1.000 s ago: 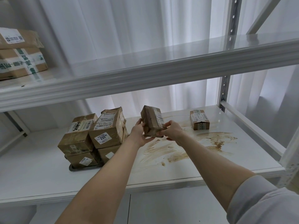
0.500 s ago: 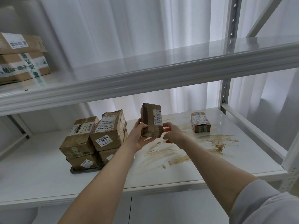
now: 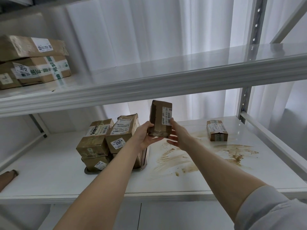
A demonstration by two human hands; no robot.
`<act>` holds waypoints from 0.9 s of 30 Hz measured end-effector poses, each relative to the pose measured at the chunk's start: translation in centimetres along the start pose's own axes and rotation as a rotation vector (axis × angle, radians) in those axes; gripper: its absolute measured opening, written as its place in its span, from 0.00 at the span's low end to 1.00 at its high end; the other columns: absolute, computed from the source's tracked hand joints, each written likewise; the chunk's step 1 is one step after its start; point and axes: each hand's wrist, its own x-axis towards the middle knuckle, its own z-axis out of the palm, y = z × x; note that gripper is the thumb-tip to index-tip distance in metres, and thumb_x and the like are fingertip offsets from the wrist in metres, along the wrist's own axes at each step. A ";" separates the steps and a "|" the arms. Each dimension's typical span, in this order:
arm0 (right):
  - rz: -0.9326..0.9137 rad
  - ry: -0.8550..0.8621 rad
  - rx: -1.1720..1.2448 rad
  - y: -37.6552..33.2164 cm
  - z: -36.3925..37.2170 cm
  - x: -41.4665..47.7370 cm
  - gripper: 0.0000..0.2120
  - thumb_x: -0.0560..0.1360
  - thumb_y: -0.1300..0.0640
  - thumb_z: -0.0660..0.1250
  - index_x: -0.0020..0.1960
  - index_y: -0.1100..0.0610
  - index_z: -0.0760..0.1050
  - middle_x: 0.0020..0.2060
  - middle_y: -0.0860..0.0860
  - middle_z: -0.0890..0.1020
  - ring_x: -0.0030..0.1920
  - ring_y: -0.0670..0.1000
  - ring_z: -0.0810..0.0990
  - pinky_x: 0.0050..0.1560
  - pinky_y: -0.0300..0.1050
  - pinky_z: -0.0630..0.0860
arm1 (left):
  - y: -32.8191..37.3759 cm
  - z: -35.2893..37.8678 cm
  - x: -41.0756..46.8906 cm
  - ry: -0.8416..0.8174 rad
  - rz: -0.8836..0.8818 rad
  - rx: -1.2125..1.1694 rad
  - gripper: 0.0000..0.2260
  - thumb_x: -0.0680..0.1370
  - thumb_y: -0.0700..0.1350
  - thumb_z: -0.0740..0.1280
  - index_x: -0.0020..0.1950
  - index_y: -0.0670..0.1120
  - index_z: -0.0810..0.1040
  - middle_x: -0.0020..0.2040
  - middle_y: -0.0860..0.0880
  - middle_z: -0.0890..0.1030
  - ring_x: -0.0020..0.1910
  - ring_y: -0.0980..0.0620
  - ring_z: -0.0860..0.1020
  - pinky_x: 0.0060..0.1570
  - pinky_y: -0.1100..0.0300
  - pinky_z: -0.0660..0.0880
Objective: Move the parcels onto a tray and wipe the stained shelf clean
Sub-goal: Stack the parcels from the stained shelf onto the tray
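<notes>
Held parcel (image 3: 160, 118) was found upright above the shelf (image 3: 49, 163), between the tray (image 3: 145, 159) and the brown stain (image 3: 232, 151); its lower end was gripped by the left hand (image 3: 144, 136), thumb on the side, fingers curled beneath; the right hand (image 3: 178, 135) was laid against the labelled face, thumb touching, fingers straight and loose; stacked parcels (image 3: 106, 138) were seen on the tray; a small parcel (image 3: 216, 130) was noted on the shelf at the stain's far edge.

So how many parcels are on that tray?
4 on the tray: top-left parcel, top-right parcel, bottom-left parcel, and bottom-right parcel, mostly behind the left arm. Others may be hidden behind them.
</notes>
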 end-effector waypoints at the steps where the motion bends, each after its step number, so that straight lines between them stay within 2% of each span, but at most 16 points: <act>1: -0.004 0.000 0.003 -0.2 0.5 0.1 0.20 0.77 0.37 0.59 0.50 0.53 0.77 0.50 0.54 0.82 0.49 0.53 0.81 0.51 0.46 0.78 | 0.5 -0.2 -0.2 0.006 0.008 -0.005 0.09 0.78 0.41 0.61 0.56 0.41 0.75 0.57 0.38 0.78 0.58 0.39 0.77 0.55 0.45 0.77; 4: -0.027 -0.004 0.004 -1.1 2.1 0.1 0.20 0.78 0.39 0.60 0.53 0.55 0.77 0.52 0.55 0.82 0.50 0.53 0.81 0.49 0.45 0.78 | 2.0 -1.0 -0.9 0.026 0.038 -0.021 0.06 0.78 0.39 0.61 0.54 0.41 0.74 0.53 0.38 0.79 0.57 0.38 0.77 0.55 0.43 0.77; 7: -0.063 -0.023 0.004 -2.1 4.2 0.2 0.20 0.79 0.41 0.59 0.56 0.56 0.76 0.52 0.55 0.81 0.52 0.54 0.80 0.51 0.46 0.77 | 3.5 -2.5 -1.6 0.031 0.072 -0.026 0.10 0.78 0.41 0.63 0.58 0.41 0.73 0.57 0.38 0.78 0.58 0.39 0.77 0.54 0.44 0.77; 9: -0.080 -0.037 0.009 -2.7 5.8 0.2 0.20 0.80 0.42 0.58 0.57 0.57 0.76 0.52 0.54 0.81 0.53 0.55 0.79 0.54 0.47 0.76 | 4.4 -3.7 -2.0 0.038 0.083 -0.008 0.13 0.77 0.44 0.65 0.60 0.42 0.73 0.60 0.39 0.77 0.59 0.41 0.77 0.57 0.44 0.76; 13: -0.076 -0.066 -0.002 -3.5 9.2 0.5 0.18 0.80 0.43 0.58 0.51 0.56 0.75 0.46 0.52 0.80 0.53 0.54 0.78 0.57 0.48 0.75 | 6.2 -5.6 -3.0 0.068 0.101 0.012 0.14 0.77 0.56 0.64 0.55 0.47 0.76 0.54 0.44 0.79 0.54 0.46 0.76 0.56 0.51 0.73; 16: -0.075 -0.082 -0.038 -3.7 11.9 0.9 0.18 0.80 0.43 0.58 0.52 0.58 0.75 0.48 0.53 0.80 0.54 0.55 0.77 0.58 0.49 0.74 | 7.3 -8.0 -3.2 0.081 0.109 -0.039 0.20 0.76 0.61 0.62 0.58 0.48 0.75 0.59 0.43 0.79 0.61 0.42 0.74 0.59 0.44 0.72; 19: -0.069 -0.076 -0.087 -3.7 14.8 1.5 0.18 0.80 0.47 0.60 0.55 0.62 0.75 0.47 0.54 0.80 0.49 0.54 0.77 0.58 0.51 0.75 | 8.4 -10.1 -3.5 0.064 0.089 -0.111 0.25 0.73 0.60 0.65 0.63 0.45 0.75 0.62 0.40 0.78 0.63 0.38 0.74 0.63 0.37 0.69; 23: -0.063 -0.074 -0.153 -3.1 18.5 2.5 0.16 0.78 0.49 0.64 0.56 0.62 0.75 0.51 0.56 0.80 0.45 0.53 0.75 0.44 0.46 0.73 | 10.1 -12.1 -4.1 0.220 0.122 -0.088 0.14 0.75 0.53 0.66 0.54 0.45 0.75 0.53 0.41 0.79 0.57 0.40 0.77 0.62 0.41 0.71; 25: -0.099 -0.069 -0.203 -2.9 19.8 2.9 0.12 0.79 0.51 0.63 0.51 0.61 0.77 0.46 0.56 0.79 0.44 0.53 0.75 0.45 0.47 0.73 | 10.9 -13.4 -4.0 0.342 0.149 -0.025 0.16 0.74 0.51 0.68 0.57 0.44 0.76 0.52 0.41 0.80 0.53 0.42 0.78 0.59 0.46 0.75; 27: -0.162 -0.034 -0.265 -2.9 21.0 3.3 0.13 0.78 0.54 0.63 0.52 0.63 0.79 0.43 0.55 0.79 0.43 0.54 0.75 0.48 0.49 0.75 | 11.4 -14.7 -3.9 0.472 0.198 0.093 0.17 0.74 0.50 0.67 0.59 0.44 0.75 0.51 0.42 0.81 0.47 0.46 0.78 0.51 0.52 0.77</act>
